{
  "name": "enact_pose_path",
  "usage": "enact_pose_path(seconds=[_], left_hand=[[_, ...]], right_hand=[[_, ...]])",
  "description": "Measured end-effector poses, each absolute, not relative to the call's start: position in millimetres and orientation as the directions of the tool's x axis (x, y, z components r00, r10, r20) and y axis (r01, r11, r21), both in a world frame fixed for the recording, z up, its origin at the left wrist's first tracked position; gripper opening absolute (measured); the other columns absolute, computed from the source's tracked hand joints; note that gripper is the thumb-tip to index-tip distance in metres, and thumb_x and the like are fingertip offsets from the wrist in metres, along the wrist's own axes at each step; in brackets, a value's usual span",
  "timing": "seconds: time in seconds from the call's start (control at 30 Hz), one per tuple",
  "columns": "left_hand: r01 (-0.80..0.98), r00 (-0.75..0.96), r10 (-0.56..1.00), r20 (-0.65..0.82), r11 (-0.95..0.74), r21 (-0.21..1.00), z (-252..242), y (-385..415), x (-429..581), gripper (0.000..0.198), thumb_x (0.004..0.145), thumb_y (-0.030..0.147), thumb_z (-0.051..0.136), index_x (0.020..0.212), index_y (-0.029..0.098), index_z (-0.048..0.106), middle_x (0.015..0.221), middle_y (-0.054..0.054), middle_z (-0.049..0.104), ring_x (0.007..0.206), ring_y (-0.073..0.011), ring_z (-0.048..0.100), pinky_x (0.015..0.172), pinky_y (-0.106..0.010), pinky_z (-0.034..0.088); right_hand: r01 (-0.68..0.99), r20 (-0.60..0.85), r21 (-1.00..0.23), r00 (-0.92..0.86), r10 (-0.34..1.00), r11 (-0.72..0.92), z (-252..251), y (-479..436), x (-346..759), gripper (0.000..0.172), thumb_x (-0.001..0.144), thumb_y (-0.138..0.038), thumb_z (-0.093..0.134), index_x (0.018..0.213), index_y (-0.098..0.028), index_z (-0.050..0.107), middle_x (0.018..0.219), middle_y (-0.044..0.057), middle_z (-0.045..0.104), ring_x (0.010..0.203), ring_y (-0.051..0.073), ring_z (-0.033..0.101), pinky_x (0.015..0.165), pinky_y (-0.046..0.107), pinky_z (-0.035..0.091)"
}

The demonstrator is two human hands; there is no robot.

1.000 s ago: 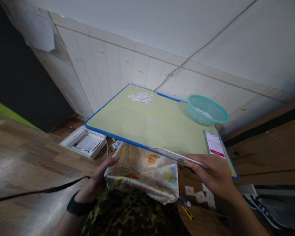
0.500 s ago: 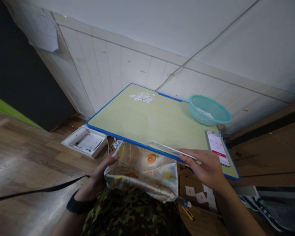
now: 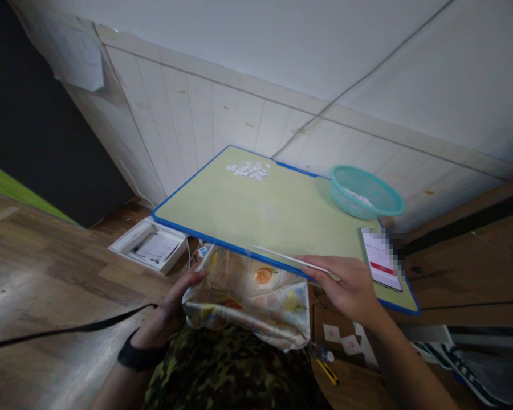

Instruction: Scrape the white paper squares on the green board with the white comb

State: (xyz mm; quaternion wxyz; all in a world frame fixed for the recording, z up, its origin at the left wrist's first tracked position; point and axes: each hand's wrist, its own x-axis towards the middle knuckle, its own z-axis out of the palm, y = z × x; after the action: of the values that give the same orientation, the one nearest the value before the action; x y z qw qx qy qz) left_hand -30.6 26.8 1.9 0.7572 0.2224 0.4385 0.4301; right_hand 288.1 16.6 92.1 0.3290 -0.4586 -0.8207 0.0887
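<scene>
My right hand (image 3: 344, 285) is closed on a thin white card (image 3: 286, 259), seen nearly edge-on along the table's front edge. My left hand (image 3: 186, 290) grips the left rim of a fabric pouch (image 3: 256, 319) printed with oranges, which sits below that edge against my lap. The pouch's mouth is spread toward the table, though most of the left fingers are hidden. On the yellow-green table (image 3: 222, 210) with a blue rim, a heap of small white pieces (image 3: 250, 169) lies at the far left. More white pieces (image 3: 358, 197) lie inside a turquoise plastic basket (image 3: 367, 191).
A phone (image 3: 380, 259) lies at the table's right side. Below left, a white box (image 3: 149, 245) stands on the floor. Under the right arm are a cardboard box, white packets (image 3: 350, 344) and a yellow cutter (image 3: 328, 373). The wall borders the table's far edge.
My right hand has slid slightly left with the card, which now shows thinner, more edge-on. My left hand and the pouch stay almost where they were.
</scene>
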Motion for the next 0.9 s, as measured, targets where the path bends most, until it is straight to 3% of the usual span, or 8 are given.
enact_pose_path(seconds=[0.13, 0.33, 0.53, 0.9], left_hand=[[-0.472, 0.255, 0.839, -0.481, 0.542, 0.695, 2, 27, -31, 0.055, 0.084, 0.03, 0.063, 0.138, 0.019, 0.056, 0.109, -0.006, 0.079, 0.096, -0.0297, 0.073, 0.086, -0.037, 0.055], [-0.488, 0.248, 0.839, -0.484, 0.54, 0.686, 0, 27, -32, 0.056, 0.083, 0.031, 0.065, 0.137, 0.02, 0.056, 0.113, -0.006, 0.078, 0.101, -0.0307, 0.071, 0.085, -0.038, 0.056], [-0.483, 0.238, 0.815, -0.528, 0.571, 0.664, 0, 26, -33, 0.057, 0.082, 0.029, 0.066, 0.137, 0.02, 0.055, 0.111, -0.006, 0.078, 0.102, -0.0304, 0.071, 0.081, -0.036, 0.058], [-0.503, 0.3, 0.824, -0.48, 0.565, 0.655, 2, 25, -27, 0.057, 0.085, 0.03, 0.063, 0.14, 0.02, 0.052, 0.112, -0.007, 0.078, 0.102, -0.0319, 0.071, 0.09, -0.041, 0.054]], right_hand=[[0.697, 0.466, -0.436, -0.366, 0.805, 0.569, 97, 13, 293, 0.023, 0.088, -0.02, 0.06, 0.106, -0.027, 0.072, 0.096, -0.001, 0.077, 0.082, 0.016, 0.074, 0.07, 0.024, 0.058], [0.824, 0.567, -0.35, -0.191, 0.801, 0.445, 97, 61, 306, 0.02, 0.09, -0.03, 0.058, 0.102, -0.024, 0.074, 0.099, 0.003, 0.076, 0.086, 0.02, 0.074, 0.075, 0.029, 0.058], [0.832, 0.505, -0.368, -0.196, 0.84, 0.416, 88, 67, 308, 0.021, 0.091, -0.03, 0.057, 0.104, -0.024, 0.073, 0.1, 0.002, 0.076, 0.085, 0.019, 0.074, 0.073, 0.027, 0.057], [0.834, 0.486, -0.376, -0.194, 0.852, 0.405, 101, 49, 328, 0.021, 0.089, -0.034, 0.059, 0.098, -0.023, 0.075, 0.093, 0.003, 0.077, 0.081, 0.02, 0.074, 0.068, 0.027, 0.058]])
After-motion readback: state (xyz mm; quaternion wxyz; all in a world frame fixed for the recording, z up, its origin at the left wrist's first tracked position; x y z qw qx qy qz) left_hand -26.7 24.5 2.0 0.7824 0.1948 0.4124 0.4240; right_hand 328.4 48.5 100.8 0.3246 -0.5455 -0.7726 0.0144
